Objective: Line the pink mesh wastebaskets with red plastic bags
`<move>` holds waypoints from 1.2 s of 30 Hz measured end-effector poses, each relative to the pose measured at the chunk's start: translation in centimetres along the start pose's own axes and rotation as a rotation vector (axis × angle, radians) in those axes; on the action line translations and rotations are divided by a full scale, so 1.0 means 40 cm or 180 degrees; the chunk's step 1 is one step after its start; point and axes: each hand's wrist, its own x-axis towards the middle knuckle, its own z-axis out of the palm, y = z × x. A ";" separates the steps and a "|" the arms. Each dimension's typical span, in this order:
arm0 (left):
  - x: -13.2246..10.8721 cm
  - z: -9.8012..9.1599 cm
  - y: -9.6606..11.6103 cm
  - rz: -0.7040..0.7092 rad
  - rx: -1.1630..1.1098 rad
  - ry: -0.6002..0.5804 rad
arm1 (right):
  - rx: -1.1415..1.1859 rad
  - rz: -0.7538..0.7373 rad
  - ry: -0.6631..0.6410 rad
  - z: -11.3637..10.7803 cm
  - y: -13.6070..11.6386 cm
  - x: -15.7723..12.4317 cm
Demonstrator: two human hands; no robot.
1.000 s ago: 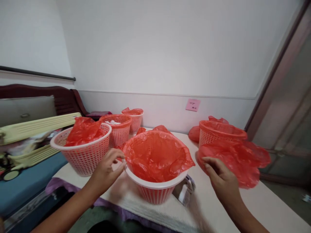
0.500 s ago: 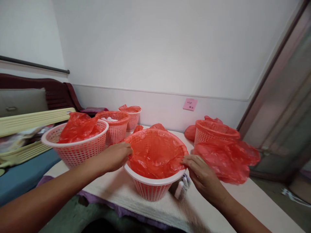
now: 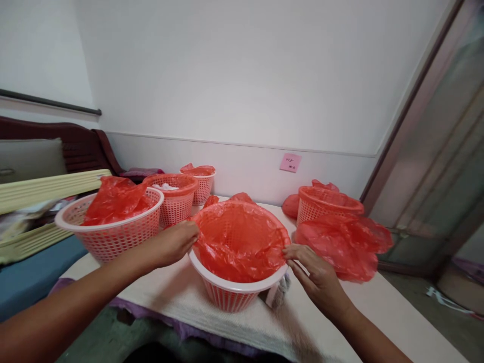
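Note:
In the middle of the table stands a white plastic basket [image 3: 231, 299] with slotted sides. A thin red plastic bag [image 3: 240, 239] lines its inside and is folded over the back part of the rim, while along the front the white rim shows bare. At the left of the rim, my left hand [image 3: 180, 241] is closed on the bag's edge. My right hand [image 3: 316, 272] pinches the bag's edge at the right of the rim, between thumb and fingers. Behind the basket, on the right, a small grey and white item [image 3: 280, 291] is partly hidden.
On the left stand a wide basket [image 3: 109, 237] with a crumpled red bag, a lined basket [image 3: 176, 206] holding something white, and a smaller basket [image 3: 204, 186]. Another lined basket [image 3: 328, 199] and loose red bags [image 3: 342, 244] are on the right. A pink note [image 3: 290, 163] is on the wall.
Everything sits slightly further left in the picture as the view shifts. Both hands keep hold of the bag at the rim, and its front edge sags a little lower inside the basket.

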 end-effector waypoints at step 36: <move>-0.180 0.186 -0.030 0.0530 0.0844 0.1681 | 0.0093 0.0247 0.0083 0.019 0.004 -0.026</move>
